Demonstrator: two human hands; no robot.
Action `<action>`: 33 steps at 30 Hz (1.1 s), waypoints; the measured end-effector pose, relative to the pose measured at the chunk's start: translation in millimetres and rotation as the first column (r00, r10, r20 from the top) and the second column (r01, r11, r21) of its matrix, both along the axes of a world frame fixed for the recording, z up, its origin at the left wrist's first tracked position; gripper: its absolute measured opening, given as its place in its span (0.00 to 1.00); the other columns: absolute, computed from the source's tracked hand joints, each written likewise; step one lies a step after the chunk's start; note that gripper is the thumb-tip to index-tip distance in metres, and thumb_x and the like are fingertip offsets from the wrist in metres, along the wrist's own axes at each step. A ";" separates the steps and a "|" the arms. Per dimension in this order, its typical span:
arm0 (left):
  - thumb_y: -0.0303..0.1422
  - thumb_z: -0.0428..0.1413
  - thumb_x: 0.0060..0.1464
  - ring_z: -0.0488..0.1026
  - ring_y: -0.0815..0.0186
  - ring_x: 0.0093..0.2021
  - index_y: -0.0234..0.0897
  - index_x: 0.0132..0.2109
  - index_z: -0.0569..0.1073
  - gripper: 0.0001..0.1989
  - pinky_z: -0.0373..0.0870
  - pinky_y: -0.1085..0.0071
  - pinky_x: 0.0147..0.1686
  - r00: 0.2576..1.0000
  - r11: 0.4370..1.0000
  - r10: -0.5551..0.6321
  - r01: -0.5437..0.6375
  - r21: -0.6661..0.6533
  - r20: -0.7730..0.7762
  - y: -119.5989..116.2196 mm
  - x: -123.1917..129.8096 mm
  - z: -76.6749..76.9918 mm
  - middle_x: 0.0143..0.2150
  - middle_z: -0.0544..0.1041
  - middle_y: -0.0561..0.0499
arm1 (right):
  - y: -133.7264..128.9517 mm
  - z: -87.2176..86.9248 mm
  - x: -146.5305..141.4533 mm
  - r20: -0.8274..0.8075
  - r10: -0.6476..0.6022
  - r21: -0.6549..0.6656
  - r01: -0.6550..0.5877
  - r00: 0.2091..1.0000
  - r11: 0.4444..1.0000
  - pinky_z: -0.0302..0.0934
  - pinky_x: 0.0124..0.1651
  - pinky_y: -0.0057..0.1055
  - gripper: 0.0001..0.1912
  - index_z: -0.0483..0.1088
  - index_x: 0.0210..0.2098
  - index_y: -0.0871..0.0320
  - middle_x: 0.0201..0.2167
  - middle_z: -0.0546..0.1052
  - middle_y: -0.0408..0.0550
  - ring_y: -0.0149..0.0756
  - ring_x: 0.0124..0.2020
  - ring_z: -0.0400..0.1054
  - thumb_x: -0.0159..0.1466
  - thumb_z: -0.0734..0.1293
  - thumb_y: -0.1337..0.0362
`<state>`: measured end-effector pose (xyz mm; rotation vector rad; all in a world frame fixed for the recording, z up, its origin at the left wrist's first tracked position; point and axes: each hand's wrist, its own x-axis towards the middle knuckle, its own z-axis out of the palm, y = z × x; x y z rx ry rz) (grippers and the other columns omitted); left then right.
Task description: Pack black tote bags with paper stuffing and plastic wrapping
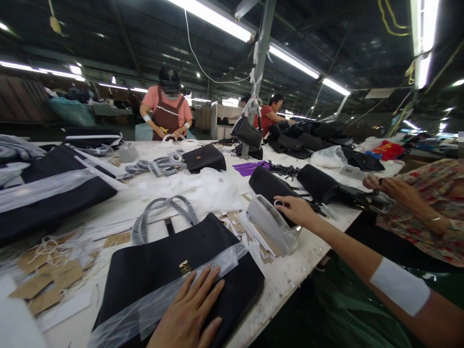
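My left hand (194, 307) lies flat with spread fingers on a black handbag (145, 270), over a strip of clear wrapping film. The bag lies on its back, with a gold clasp (184, 267) on its front and film-wrapped handles (163, 212) towards the far side. To the right, my right hand (295, 210) reaches to a pale plastic tape dispenser (259, 215). Its fingers are closed at the dispenser's upper edge, by a small ring; what exactly they pinch is partly hidden. Cardboard and paper pieces (250, 232) lie beside the dispenser.
Brown tags with strings (54, 275) and another wrapped black bag (54, 188) are at left. Farther back are white plastic film (203, 186), a black bag (205, 158) and a metal post (259, 72). A co-worker's hands (402, 191) are at right; another person (168, 108) stands across the table.
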<state>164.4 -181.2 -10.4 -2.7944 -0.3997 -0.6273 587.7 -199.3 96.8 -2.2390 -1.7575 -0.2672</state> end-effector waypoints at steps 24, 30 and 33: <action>0.45 0.49 0.64 0.59 0.59 0.67 0.44 0.70 0.55 0.30 0.58 0.64 0.65 1.000 1.000 -0.006 0.007 -0.025 0.014 -0.4 -1.6 2.4 0.70 0.59 0.51 | 5.8 -16.0 -9.0 -0.111 0.170 -0.010 -0.172 0.979 0.985 0.65 0.52 0.39 0.12 0.77 0.44 0.56 0.44 0.80 0.51 0.44 0.46 0.73 0.60 0.67 0.66; 0.44 0.48 0.65 0.59 0.59 0.68 0.44 0.70 0.54 0.30 0.59 0.63 0.64 1.000 0.999 -0.002 0.002 -0.046 0.000 -1.6 -1.7 2.5 0.70 0.58 0.50 | -0.3 -9.5 -3.6 -0.083 0.251 -0.096 -0.259 0.964 0.961 0.64 0.56 0.36 0.26 0.74 0.53 0.53 0.52 0.76 0.50 0.41 0.51 0.72 0.57 0.63 0.76; 0.45 0.49 0.65 0.58 0.59 0.68 0.44 0.70 0.54 0.30 0.58 0.63 0.65 1.000 0.998 0.001 -0.001 -0.057 0.011 -1.9 -1.4 2.3 0.70 0.58 0.50 | 1.2 -12.3 -2.7 -0.030 0.266 -0.107 -0.268 0.964 0.958 0.63 0.56 0.36 0.25 0.74 0.52 0.54 0.51 0.75 0.51 0.42 0.51 0.71 0.57 0.64 0.75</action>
